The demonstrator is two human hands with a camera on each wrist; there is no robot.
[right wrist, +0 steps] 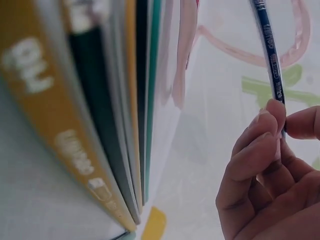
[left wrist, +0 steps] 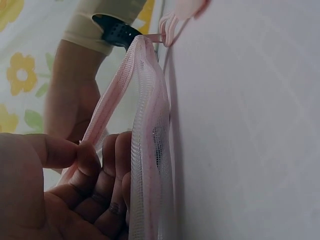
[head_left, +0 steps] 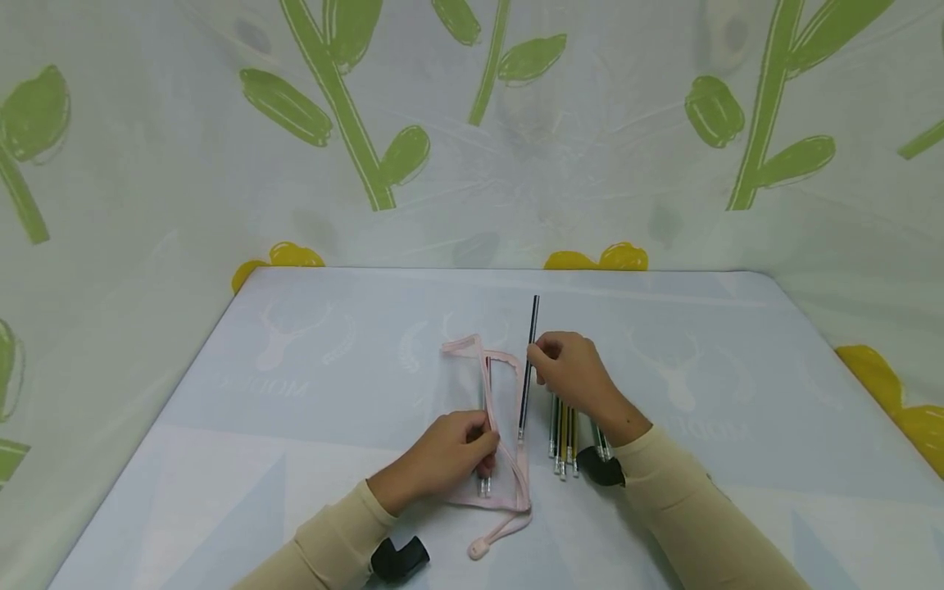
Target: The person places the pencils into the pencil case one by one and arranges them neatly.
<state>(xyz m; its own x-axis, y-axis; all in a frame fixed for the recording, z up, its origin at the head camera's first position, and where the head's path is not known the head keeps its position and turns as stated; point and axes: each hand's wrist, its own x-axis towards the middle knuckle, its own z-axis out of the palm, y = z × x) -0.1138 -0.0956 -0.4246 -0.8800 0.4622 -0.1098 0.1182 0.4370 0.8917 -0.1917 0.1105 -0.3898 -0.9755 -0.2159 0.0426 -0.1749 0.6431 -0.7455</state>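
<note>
Pinching: striped pencil (head_left: 525,400) held in closed fingertips of right hand (head_left: 574,370), at right edge of mesh pouch (head_left: 521,475).
Pink trim (left wrist: 113,96) pinched by left hand (head_left: 450,447); loose pencils (head_left: 564,434) bunched just right.

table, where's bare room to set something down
Free: table beyond the left sleeve, left of the pink mesh pouch; also right of the right sleeve. Crowded: the middle, with left hand, right hand, pouch and bunched pencils.

At lower left, a left hand (left wrist: 70,192) pinches the pink edge (left wrist: 111,95) of a mesh pouch (left wrist: 145,145); a sleeved arm (left wrist: 75,65) appears upper left.
</note>
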